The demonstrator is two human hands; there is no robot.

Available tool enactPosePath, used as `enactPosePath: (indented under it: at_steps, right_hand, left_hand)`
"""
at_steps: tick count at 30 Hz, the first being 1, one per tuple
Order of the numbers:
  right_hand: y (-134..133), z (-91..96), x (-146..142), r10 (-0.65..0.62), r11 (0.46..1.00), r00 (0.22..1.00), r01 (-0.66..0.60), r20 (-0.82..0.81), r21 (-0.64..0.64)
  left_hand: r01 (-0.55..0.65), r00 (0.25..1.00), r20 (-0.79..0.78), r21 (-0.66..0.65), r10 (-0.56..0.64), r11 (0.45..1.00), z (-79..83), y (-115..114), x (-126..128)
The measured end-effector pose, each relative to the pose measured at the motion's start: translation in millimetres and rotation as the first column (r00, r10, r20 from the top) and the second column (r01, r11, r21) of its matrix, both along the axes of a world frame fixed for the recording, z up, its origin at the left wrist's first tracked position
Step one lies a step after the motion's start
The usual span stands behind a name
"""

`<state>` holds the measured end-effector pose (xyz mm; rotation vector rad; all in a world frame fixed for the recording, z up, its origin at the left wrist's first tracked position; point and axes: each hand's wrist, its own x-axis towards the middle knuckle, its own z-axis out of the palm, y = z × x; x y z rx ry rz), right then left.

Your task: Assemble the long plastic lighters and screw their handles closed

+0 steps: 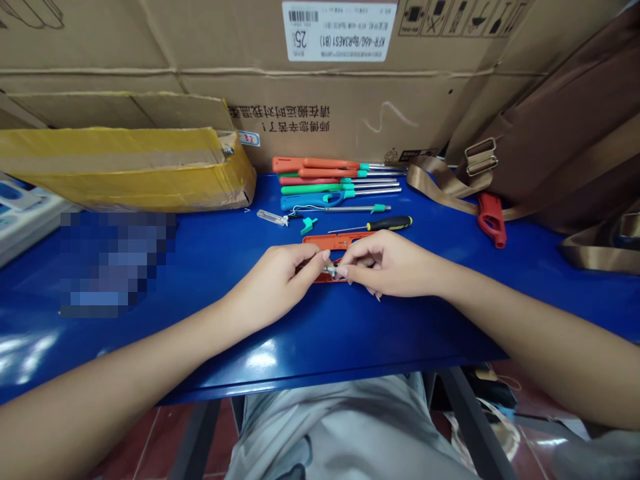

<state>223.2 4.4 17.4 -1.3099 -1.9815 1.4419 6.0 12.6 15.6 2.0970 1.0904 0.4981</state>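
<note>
Between the fingertips of my left hand [295, 270] and my right hand [375, 263] is a small whitish part [331, 270]; both hands pinch it, and its exact kind is too small to make out. Below it lies an orange lighter shell half [325, 279], partly covered by my fingers. Just beyond my hands rests the other orange shell half [325, 241]. Farther back are a green trigger piece [309, 225], a clear fuel tank [271, 217] and a metal lighter tube [345, 209]. A black and yellow screwdriver [390, 223] lies behind my right hand.
Several long-nosed lighters [320, 190] in orange, red, green and blue lie in a row at the back. A yellow-taped box [200, 173] stands left, a large cardboard carton [240, 93] behind. A red lighter handle [493, 220] and brown strap [440, 180] lie right on the blue table [300, 347].
</note>
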Motion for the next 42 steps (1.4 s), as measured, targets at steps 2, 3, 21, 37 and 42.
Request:
enactPosePath:
  at_steps: [2, 3, 21, 37, 42]
  right_hand:
    - [1.6, 2.7, -1.0, -0.028, 0.998, 0.999, 0.026, -0.025, -0.058]
    - [2.4, 4.1, -1.6, -0.042, 0.997, 0.999, 0.040, -0.033, -0.072]
    - [7.2, 0.9, 3.1, -0.101, 0.995, 0.988, 0.099, -0.114, -0.021]
    - [6.5, -3.8, -4.7, -0.167, 0.983, 0.963, 0.145, -0.213, -0.115]
    - [8.8, -5.2, -4.1, -0.163, 0.982, 0.966, 0.140, -0.199, -0.124]
  left_hand:
    - [0.019, 1.000, 0.010, 0.028, -0.019, 0.999, 1.2, -0.9, -0.2]
    - [0.025, 1.000, 0.010, 0.040, -0.025, 0.999, 1.7, -1.3, -0.3]
    - [-0.040, 0.999, 0.029, 0.052, 0.038, 0.998, 0.1, 2.0, -1.9]
    - [-0.051, 0.998, 0.049, 0.016, 0.050, 0.999, -9.5, 1.3, 2.1]
    - [-0.044, 0.998, 0.040, 0.030, 0.043, 0.999, -8.3, 0.1, 2.4]
